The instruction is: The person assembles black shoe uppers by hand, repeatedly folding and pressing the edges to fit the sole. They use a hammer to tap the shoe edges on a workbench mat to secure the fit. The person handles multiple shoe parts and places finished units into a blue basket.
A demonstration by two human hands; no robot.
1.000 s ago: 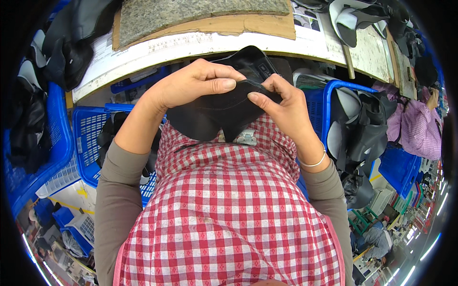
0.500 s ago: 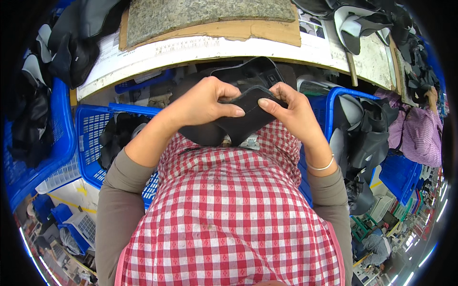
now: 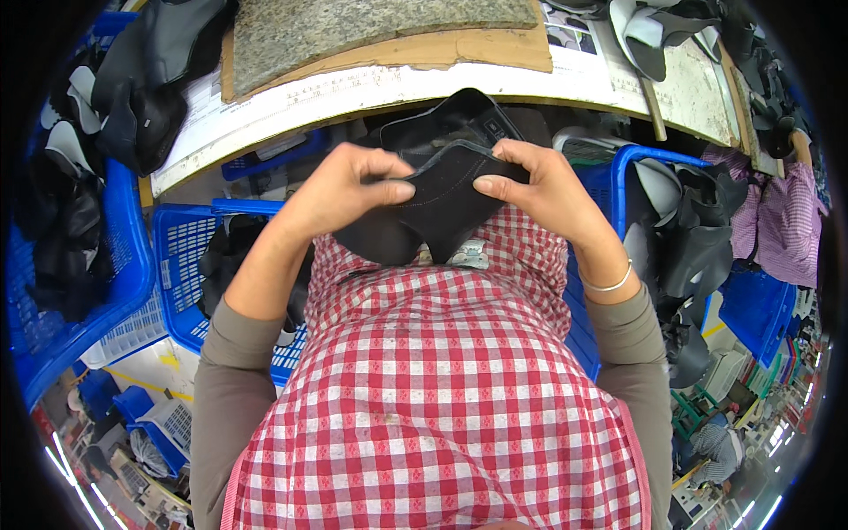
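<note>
A black shoe upper (image 3: 442,199) with a curved top edge and a line of stitching is held up over my lap, at the bench's front edge. My right hand (image 3: 539,190) pinches its right side, thumb on the near face and fingers behind the edge. At its left side my left hand (image 3: 358,185), slightly blurred, has the thumb against the near face and the fingers by the top edge. Behind the held part, more of the black material (image 3: 473,115) stands up, with a small label inside. The fingertips behind the upper are hidden.
A stone slab (image 3: 380,35) lies on cardboard on the white workbench (image 3: 353,88) ahead. Blue baskets (image 3: 181,274) with black pieces stand at left, and another blue basket (image 3: 618,177) with uppers at right. A co-worker in a checked top (image 3: 786,225) is far right.
My left hand has slid left along the upper, away from the right hand, and the thumbs are farther apart. More of the stitched face shows between them.
</note>
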